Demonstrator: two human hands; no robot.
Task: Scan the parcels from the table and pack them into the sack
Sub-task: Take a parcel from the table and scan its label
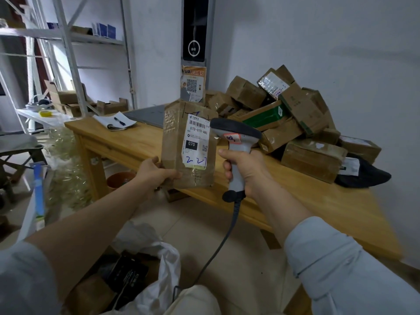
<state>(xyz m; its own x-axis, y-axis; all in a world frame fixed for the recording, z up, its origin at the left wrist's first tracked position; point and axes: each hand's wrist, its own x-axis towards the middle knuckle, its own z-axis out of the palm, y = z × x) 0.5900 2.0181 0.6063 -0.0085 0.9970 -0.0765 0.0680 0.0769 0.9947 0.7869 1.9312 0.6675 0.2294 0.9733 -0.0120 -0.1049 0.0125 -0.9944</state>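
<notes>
My left hand (156, 172) grips the lower left corner of a brown cardboard parcel (176, 142), held upright over the table's front edge with its white shipping label facing me. My right hand (244, 169) is closed around the grip of a grey handheld scanner (236, 135). The scanner's dark head sits right beside the parcel's label, pointing at it. A coiled cable hangs from the scanner's handle. The white sack (163, 267) lies open on the floor below my arms, with a black parcel and brown boxes inside.
A heap of brown parcels (293, 119) covers the right part of the wooden table (318, 201). A notebook with a pen (114, 121) lies at the table's left end. Metal shelving (68, 53) stands at left, a folding chair beside it. A scanning kiosk (195, 42) rises behind the table.
</notes>
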